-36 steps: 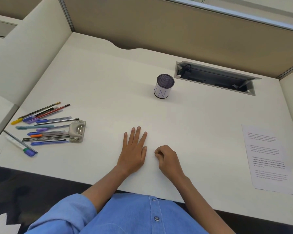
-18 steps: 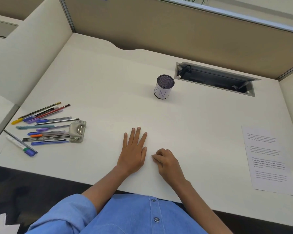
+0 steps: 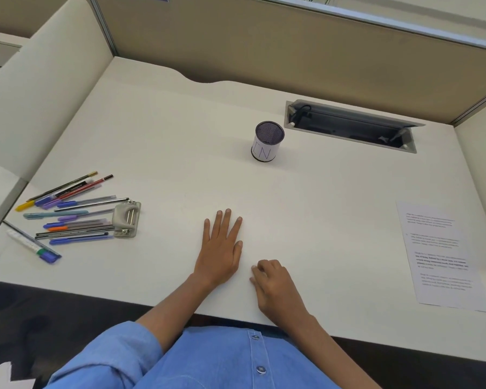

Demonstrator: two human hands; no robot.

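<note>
My left hand [image 3: 221, 252] lies flat on the white desk [image 3: 180, 153], fingers straight and pointing away from me. Just to its right, my right hand [image 3: 275, 284] rests on the desk near the front edge with its fingers curled under and nothing in them. A mesh pen cup [image 3: 267, 142] with a white label marked "IN" stands upright and looks empty, beyond both hands. Several pens and pencils [image 3: 68, 211] lie scattered at the left of the desk, with a grey hole punch [image 3: 126, 219] beside them.
A printed sheet of paper [image 3: 439, 256] lies at the right side of the desk. An open cable tray [image 3: 348, 126] is set into the desk at the back right. Partition walls [image 3: 264, 51] close off the back and both sides.
My right hand has slid a little back toward me and stays curled. My left hand has not moved.
</note>
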